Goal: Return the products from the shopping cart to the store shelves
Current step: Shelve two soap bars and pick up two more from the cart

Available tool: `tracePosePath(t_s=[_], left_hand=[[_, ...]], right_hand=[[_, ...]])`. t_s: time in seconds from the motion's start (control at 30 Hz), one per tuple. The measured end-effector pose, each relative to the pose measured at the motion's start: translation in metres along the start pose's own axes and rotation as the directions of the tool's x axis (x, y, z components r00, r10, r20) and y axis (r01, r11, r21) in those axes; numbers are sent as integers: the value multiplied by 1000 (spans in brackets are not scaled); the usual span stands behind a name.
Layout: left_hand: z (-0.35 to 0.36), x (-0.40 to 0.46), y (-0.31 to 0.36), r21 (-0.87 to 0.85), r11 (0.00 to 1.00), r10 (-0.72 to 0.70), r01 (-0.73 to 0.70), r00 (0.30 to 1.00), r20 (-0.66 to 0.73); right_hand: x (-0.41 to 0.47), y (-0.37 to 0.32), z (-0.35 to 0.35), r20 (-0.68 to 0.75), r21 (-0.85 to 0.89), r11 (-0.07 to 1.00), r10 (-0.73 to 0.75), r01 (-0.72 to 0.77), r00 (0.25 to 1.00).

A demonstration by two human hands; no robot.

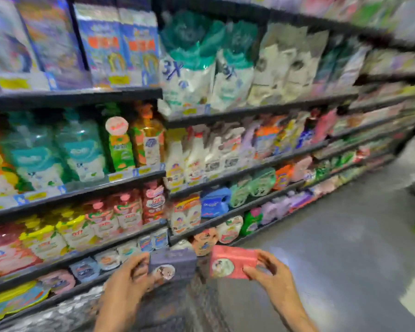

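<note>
Head view is smeared by motion blur, so fine print on every label is unreadable. Largest in front of you are the store shelves (82,95), dark-edged tiers running from nine o'clock across to two o'clock and receding toward the far end of the aisle. On the upper tier at twelve o'clock stand big white and teal refill bags (189,68) marked "3X"; blue boxes (120,46) sit beside them at eleven o'clock. Lower tiers carry teal pouches (79,152), a green bottle (120,144) and rows of pink and yellow pouches (101,219) at nine o'clock. Grey floor (333,248) fills the area from three to five o'clock. At six o'clock, under your forearms, lies the shopping cart (177,305), its dark mesh barely distinct.

Your left hand (127,281) grips a purple pack (173,263) by its left end, fingers curled around the edge; a round picture shows on its front. Your right hand (266,271) pinches a pink pack (233,262) at its right edge between thumb and fingers. Both packs are held side by side, near each other but apart, above the cart and just in front of the lowest shelf tiers.
</note>
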State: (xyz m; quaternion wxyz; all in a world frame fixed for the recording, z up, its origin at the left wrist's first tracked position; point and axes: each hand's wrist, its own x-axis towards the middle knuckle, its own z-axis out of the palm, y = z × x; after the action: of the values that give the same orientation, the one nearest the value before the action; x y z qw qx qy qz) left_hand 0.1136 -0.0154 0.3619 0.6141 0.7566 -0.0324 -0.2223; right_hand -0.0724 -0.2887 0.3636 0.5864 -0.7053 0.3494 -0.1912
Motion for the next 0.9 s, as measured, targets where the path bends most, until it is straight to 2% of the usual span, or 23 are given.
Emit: tracePosePath(t_s=[0.07, 0.1, 0.17, 0.27, 0.4, 0.5, 0.67, 0.9], left_hand=[[56, -15, 57, 10, 996, 92, -94, 985, 148], [58, -15, 64, 39, 995, 82, -88, 988, 130], [123, -39, 110, 41, 976, 195, -214, 943, 270], [187, -65, 154, 32, 954, 266, -298, 891, 369], [293, -93, 187, 42, 917, 341, -398, 832, 437], [371, -116, 209, 2, 876, 415, -483, 755, 508], [482, -147, 243, -51, 844, 455, -534, 662, 596], [623, -145, 284, -110, 800, 499, -589, 554, 667]], right_hand=[[-18, -30, -74, -122, 5, 998, -61, 62, 991], [-15, -31, -77, -97, 12, 998, -55, 57, 994], [-36, -49, -156, -204, 39, 994, -93, 103, 974], [-46, -59, -230, -305, 79, 988, -102, 132, 947], [-55, -62, -336, -397, 93, 978, -134, 185, 908], [-56, -62, -412, -474, 112, 970, -141, 218, 869], [-55, -63, -524, -555, 103, 959, -164, 263, 816], [-29, -63, -647, -642, 97, 949, -171, 301, 747]])
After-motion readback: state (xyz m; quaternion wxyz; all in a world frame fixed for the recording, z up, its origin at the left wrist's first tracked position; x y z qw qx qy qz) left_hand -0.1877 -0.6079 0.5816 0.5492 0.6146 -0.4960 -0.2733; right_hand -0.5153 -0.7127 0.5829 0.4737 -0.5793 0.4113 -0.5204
